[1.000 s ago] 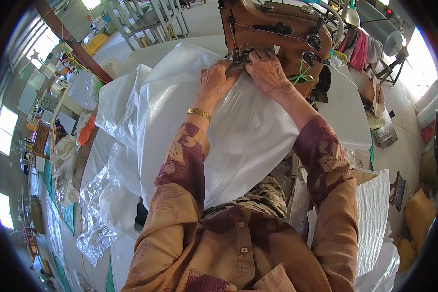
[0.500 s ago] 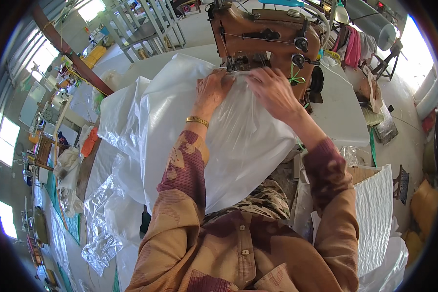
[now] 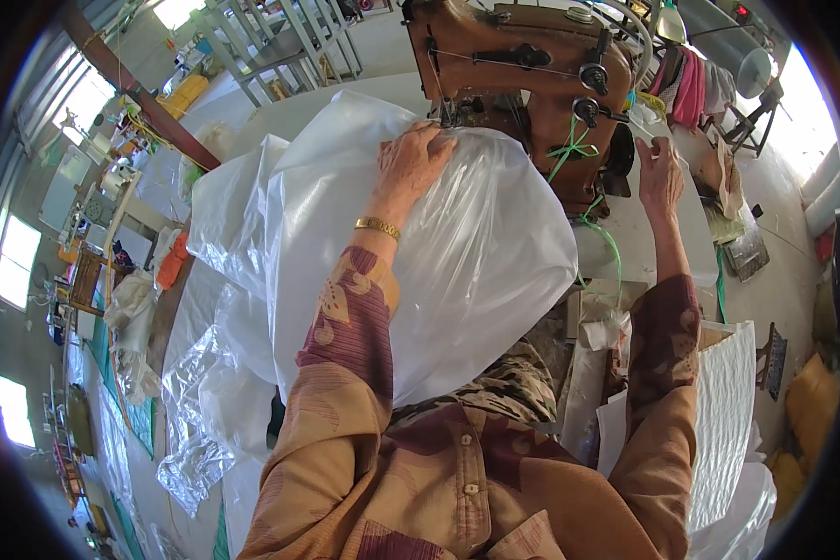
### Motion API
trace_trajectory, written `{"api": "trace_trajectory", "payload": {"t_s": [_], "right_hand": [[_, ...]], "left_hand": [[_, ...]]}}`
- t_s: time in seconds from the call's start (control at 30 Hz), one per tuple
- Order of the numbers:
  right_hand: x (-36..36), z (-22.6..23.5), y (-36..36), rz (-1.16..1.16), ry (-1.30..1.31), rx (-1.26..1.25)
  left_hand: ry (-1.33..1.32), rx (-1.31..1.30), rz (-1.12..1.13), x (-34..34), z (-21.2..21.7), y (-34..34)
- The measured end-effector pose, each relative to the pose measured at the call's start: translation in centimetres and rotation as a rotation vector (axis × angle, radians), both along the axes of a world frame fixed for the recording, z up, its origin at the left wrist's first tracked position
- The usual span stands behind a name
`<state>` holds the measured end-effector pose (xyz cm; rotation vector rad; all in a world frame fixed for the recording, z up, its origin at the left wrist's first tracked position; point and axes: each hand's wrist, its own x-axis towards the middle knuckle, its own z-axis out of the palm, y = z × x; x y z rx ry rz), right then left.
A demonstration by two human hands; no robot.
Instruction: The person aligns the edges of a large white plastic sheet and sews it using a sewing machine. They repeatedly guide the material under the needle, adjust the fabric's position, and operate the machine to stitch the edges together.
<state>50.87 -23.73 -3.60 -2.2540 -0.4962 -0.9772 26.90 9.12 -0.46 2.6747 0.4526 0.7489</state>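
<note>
**Left hand on the plastic, right hand at the machine's side**

The left hand (image 3: 413, 161) lies palm-down, fingers spread, pressing the clear plastic bag (image 3: 457, 261) just near of the brown sewing machine (image 3: 523, 65). The bag billows across the white table (image 3: 644, 233) toward the person's lap. The right hand (image 3: 661, 173) rests open, right of the machine, holding nothing. White sheets (image 3: 719, 420) are stacked lower right.

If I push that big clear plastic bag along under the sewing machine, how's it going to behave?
The clear plastic bag is probably floppy: it billows and creases under the left hand and sags off the table edge. It looks light for its bulk, being thin and see-through. Its glossy surface suggests it may slide easily, so near the brown sewing machine it would likely bunch rather than move as one piece.
</note>
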Motion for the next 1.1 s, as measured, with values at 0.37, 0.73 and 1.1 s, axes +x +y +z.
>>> {"api": "trace_trajectory", "payload": {"t_s": [0.37,0.73,1.1], "right_hand": [[6.1,1.2,1.6,0.177,0.378,-0.369],[1.6,-2.7,2.7,0.047,0.088,-0.122],[1.6,-2.7,2.8,0.026,0.052,-0.082]], "left_hand": [[-0.014,0.028,-0.024,0.2,0.2,0.1],[0.010,0.020,0.005,0.0,0.0,0.3],[-0.011,-0.056,-0.016,-0.1,-0.1,-0.2]]}}
